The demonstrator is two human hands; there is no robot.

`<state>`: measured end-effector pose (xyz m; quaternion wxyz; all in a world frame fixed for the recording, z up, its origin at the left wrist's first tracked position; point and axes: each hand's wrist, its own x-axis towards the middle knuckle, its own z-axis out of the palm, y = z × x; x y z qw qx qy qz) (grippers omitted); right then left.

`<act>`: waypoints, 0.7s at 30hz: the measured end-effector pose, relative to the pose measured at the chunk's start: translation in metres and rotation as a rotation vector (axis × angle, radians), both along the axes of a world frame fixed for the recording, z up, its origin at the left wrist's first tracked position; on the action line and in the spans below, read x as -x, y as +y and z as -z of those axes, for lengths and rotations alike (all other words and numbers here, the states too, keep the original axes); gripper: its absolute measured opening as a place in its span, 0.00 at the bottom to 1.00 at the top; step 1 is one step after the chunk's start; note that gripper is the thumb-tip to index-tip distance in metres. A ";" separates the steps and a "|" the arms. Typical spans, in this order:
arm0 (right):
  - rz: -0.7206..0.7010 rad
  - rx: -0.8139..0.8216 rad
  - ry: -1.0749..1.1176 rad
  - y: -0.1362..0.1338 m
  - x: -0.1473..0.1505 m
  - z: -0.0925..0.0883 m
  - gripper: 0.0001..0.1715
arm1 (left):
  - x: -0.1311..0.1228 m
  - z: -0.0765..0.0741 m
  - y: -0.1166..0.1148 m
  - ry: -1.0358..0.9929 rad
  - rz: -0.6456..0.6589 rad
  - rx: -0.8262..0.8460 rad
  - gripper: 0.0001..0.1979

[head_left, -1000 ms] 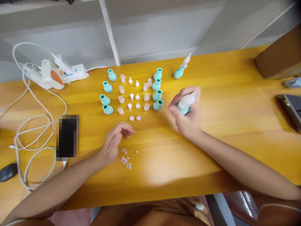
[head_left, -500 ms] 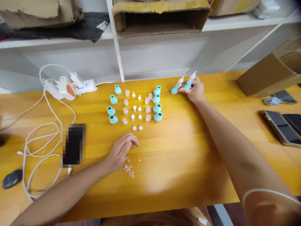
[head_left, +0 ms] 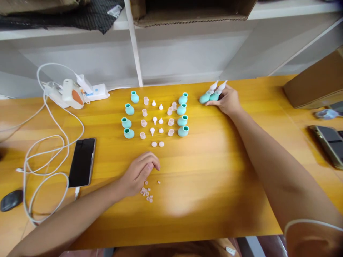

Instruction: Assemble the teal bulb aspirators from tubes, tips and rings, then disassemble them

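Observation:
At the back right, my right hand (head_left: 227, 99) is closed around a teal nasal aspirator (head_left: 217, 93) with a white pointed tip. A second nasal aspirator (head_left: 206, 96) stands right beside it, just past my thumb. My left hand (head_left: 143, 173) rests on the table with its fingers loosely curled and the thumb against them; nothing shows in it. Small clear rings (head_left: 146, 192) lie scattered beside that hand. Two white discs (head_left: 158, 144) sit just beyond its fingers. Teal bulbs stand in a left column (head_left: 126, 122) and a right column (head_left: 182, 120), with clear cups (head_left: 144, 123) and white tips (head_left: 154, 120) between.
To the left are a phone (head_left: 82, 162), looped white cables (head_left: 34, 175), a power strip (head_left: 93, 95) and a black mouse (head_left: 11, 200). On the right are a cardboard box (head_left: 313, 84) and another phone (head_left: 328, 144). Shelving (head_left: 187, 53) runs along the back edge.
My right hand has brought its aspirator down and left, close against the other one. My left hand stays in place. The view has shifted slightly, showing less of the upper shelf.

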<state>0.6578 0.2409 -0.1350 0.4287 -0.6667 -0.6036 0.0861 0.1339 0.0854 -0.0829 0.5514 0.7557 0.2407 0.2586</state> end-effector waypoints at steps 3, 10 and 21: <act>0.027 0.035 -0.012 -0.001 -0.001 -0.001 0.27 | 0.000 0.000 0.000 0.002 0.003 -0.004 0.22; 0.087 0.035 -0.078 -0.022 0.013 -0.003 0.25 | -0.001 0.007 -0.001 -0.074 -0.072 0.036 0.21; 0.251 -0.101 0.138 -0.074 0.043 -0.014 0.45 | -0.009 0.017 0.007 -0.198 -0.310 0.276 0.20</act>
